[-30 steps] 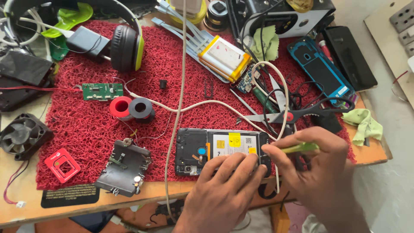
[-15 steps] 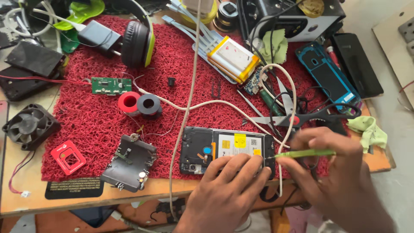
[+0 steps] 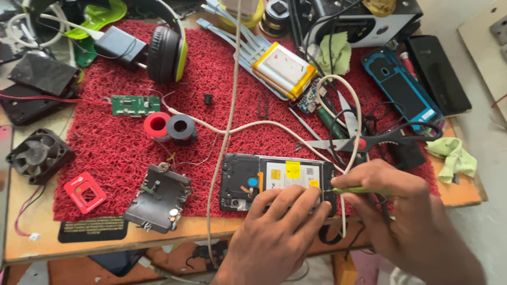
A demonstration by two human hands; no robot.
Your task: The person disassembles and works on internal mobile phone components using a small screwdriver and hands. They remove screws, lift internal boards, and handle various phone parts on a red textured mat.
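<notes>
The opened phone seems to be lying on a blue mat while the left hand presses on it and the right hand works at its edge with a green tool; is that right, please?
Not quite: the head view shows the mat is red, not blue. The rest holds: the left hand presses on the opened phone, and the right hand works at its edge with the green tool.

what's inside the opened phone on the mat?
Inside the opened phone: a battery with yellow stickers, a blue round part and dark board at its left end. The left hand covers the lower right; the right hand holds a green tool at its right edge.
</notes>
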